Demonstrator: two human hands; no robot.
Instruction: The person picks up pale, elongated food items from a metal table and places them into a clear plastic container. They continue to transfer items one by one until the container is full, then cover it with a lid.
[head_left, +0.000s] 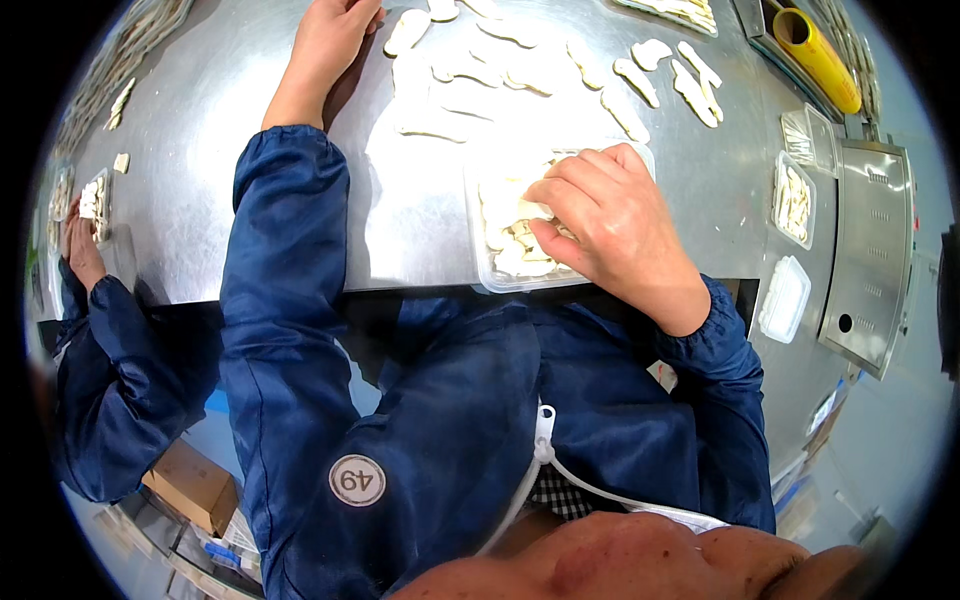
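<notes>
My right hand (611, 206) reaches into a clear plastic tray (487, 279) at the table's near edge. Pale food slices (521, 255), perhaps mushroom, fill the tray. One slice shows between thumb and forefinger. Farther off to the left, my left hand (334, 37) is curled at the picture's top edge. Its fingertips are partly cut off, so whether it holds anything is hidden. Beside it lies a pale slice (407, 32). Many more loose slices (622, 116) lie beyond the tray on the steel table (420, 259), some washed out by glare.
At far left, a co-worker's hands (84, 251) touch a filled tray (95, 199). A yellow film-roll tube (817, 60) lies at upper right. Below it are a filled tray (793, 199) and a white tray (785, 300), beside a steel machine (866, 255).
</notes>
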